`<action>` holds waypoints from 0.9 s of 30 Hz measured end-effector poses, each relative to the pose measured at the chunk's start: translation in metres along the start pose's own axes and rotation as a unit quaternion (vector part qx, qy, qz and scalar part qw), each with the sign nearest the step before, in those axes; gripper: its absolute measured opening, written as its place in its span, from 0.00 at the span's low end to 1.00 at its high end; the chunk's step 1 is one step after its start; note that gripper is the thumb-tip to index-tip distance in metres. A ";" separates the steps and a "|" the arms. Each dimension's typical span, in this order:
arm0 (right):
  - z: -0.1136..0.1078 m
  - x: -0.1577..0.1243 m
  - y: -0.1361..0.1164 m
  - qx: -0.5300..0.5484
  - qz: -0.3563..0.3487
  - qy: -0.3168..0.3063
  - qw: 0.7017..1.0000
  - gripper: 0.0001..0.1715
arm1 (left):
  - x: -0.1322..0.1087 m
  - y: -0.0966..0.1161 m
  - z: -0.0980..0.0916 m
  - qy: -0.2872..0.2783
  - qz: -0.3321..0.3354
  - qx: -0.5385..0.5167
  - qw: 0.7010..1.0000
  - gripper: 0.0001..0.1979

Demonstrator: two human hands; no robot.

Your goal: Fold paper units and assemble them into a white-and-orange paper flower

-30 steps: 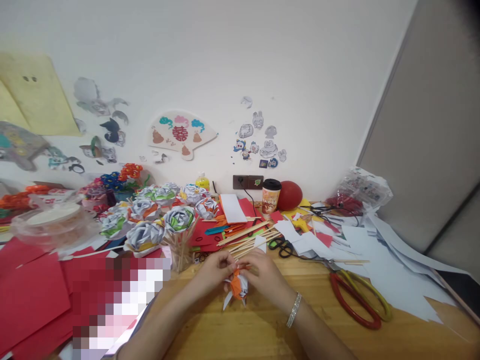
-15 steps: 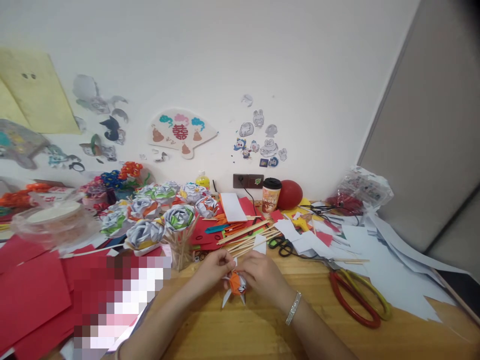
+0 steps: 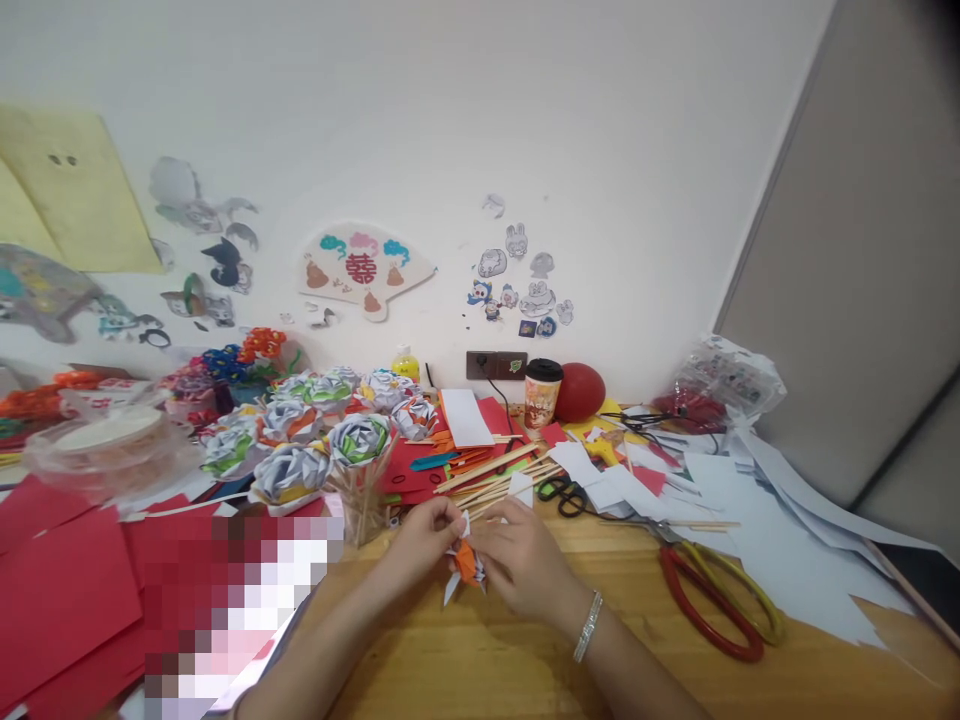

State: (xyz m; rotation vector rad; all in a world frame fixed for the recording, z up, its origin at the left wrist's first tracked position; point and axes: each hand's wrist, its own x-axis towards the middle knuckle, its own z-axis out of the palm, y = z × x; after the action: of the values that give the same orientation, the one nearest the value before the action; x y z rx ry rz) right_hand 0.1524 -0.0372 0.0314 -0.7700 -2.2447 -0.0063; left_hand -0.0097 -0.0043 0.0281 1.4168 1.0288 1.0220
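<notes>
An orange and white folded paper piece [image 3: 466, 562] is held between my two hands, just above the wooden table [image 3: 442, 660]. Pointed white paper ends stick out below it. My left hand [image 3: 429, 535] pinches it from the left, near its upper white tip. From the right, the fingers of my right hand [image 3: 517, 550] close on it and cover its right side. A sparkling bracelet circles my right wrist. Behind my left hand stands a holder of sticks [image 3: 361, 500] with finished paper flowers [image 3: 360, 438] around its top.
Large scissors with red and yellow handles [image 3: 709, 600] lie to the right, and smaller black scissors [image 3: 564, 494] lie behind my right hand. Wooden sticks [image 3: 487, 468], a lidded cup [image 3: 541, 395] and a red balloon [image 3: 581, 392] are further back. Red paper [image 3: 64, 600] covers the left side.
My right hand has shifted slightly left over the paper piece and now covers more of its right side. The left hand keeps its pinch. The view has tilted a little.
</notes>
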 end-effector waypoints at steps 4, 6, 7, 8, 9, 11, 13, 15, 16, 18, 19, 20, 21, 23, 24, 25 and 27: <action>-0.003 0.001 -0.005 0.019 0.045 0.026 0.998 0.13 | -0.002 0.004 0.001 -0.010 0.020 0.008 1.000 0.13; -0.004 0.002 -0.008 0.029 0.066 0.036 0.997 0.15 | -0.003 0.005 0.001 -0.006 0.024 0.008 1.000 0.13; -0.003 0.001 -0.008 0.031 0.066 0.036 0.997 0.15 | -0.003 0.005 0.002 -0.004 0.024 0.003 1.000 0.13; -0.003 0.001 -0.008 0.031 0.059 0.034 0.997 0.14 | -0.003 0.005 0.002 -0.002 0.024 -0.004 1.000 0.13; -0.002 0.001 -0.008 0.028 0.046 0.034 0.998 0.13 | -0.003 0.004 0.002 -0.003 0.024 -0.010 1.000 0.13; 0.000 0.000 -0.007 0.012 0.018 0.033 0.999 0.13 | -0.002 0.003 0.001 -0.008 0.022 -0.010 1.000 0.14; 0.000 -0.001 -0.007 -0.011 -0.011 0.030 0.999 0.13 | -0.001 0.003 0.000 -0.009 0.022 -0.001 1.000 0.15; 0.001 -0.001 -0.008 -0.022 -0.007 0.034 0.999 0.13 | -0.001 0.004 -0.001 -0.011 0.022 -0.003 1.000 0.15; 0.001 -0.001 -0.009 -0.021 0.010 0.041 0.999 0.13 | -0.001 0.004 -0.001 -0.015 0.022 -0.008 1.000 0.15; 0.002 0.000 -0.011 -0.014 0.046 0.051 0.998 0.12 | -0.001 0.005 -0.002 -0.018 0.020 -0.008 1.000 0.16; 0.003 0.000 -0.012 -0.012 0.054 0.052 0.997 0.12 | -0.001 0.005 -0.003 -0.013 0.019 -0.003 1.000 0.16; 0.004 0.000 -0.013 -0.015 0.051 0.051 0.997 0.12 | -0.001 0.005 -0.003 -0.005 0.017 0.005 1.000 0.16; 0.005 0.001 -0.013 -0.023 0.043 0.048 0.998 0.13 | -0.001 0.006 -0.004 0.006 0.015 0.011 1.000 0.16; 0.007 0.001 -0.013 -0.043 0.022 0.049 0.998 0.12 | 0.000 0.008 -0.005 0.027 0.009 0.019 0.999 0.16; 0.008 0.000 -0.013 -0.050 0.018 0.054 0.997 0.11 | 0.000 0.009 -0.005 0.033 0.009 0.020 0.999 0.17; 0.008 0.000 -0.013 -0.052 0.019 0.061 0.997 0.11 | 0.001 0.011 -0.005 0.037 0.013 0.021 0.999 0.17; 0.007 0.000 -0.014 -0.045 0.033 0.081 0.995 0.13 | 0.002 0.016 -0.006 0.045 0.031 0.021 0.998 0.18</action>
State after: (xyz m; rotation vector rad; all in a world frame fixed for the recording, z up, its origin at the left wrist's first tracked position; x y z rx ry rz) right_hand 0.1405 -0.0469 0.0299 -0.8606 -2.0764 -0.1336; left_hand -0.0144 -0.0020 0.0442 1.4562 1.0815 1.1239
